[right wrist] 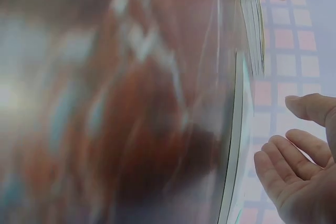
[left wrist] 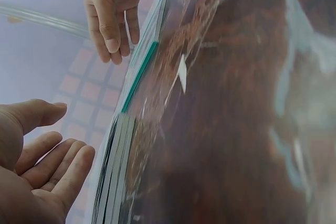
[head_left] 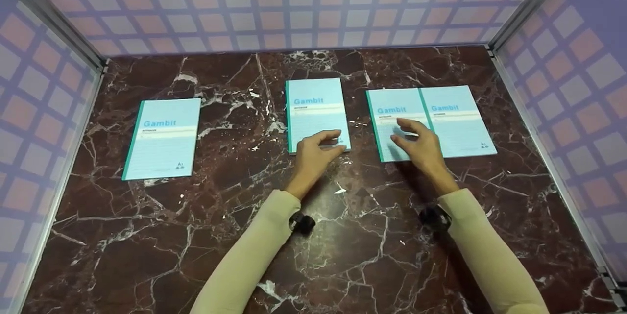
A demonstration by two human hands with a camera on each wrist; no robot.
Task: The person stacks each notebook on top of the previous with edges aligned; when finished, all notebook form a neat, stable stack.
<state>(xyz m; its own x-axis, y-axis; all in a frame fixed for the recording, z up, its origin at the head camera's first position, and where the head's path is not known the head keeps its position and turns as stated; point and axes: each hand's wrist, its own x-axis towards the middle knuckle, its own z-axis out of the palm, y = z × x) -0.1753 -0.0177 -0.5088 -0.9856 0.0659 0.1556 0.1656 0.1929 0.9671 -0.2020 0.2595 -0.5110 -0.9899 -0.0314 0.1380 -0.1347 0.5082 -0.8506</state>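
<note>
A light-blue Gambit notebook (head_left: 316,91) with a green spine lies in the middle; stacked page edges (left wrist: 113,177) show below my left hand in the left wrist view. That left hand (head_left: 313,155) hovers over its lower part, holding nothing, fingers loosely bent and thumb apart. To the right, a second notebook (head_left: 392,101) lies edge to edge with a third notebook (head_left: 460,132). Over the second one's lower right is my right hand (head_left: 422,150), its fingers relaxed and nothing in its grasp. In the right wrist view the right hand (right wrist: 302,177) appears apart from the notebooks.
Another Gambit notebook (head_left: 166,152) lies by itself toward the left. All rest on a dark red marbled tabletop (head_left: 235,172). Checkered panels (head_left: 294,8) with metal frames wall in the back and both sides. Each wrist carries a black camera (head_left: 302,224).
</note>
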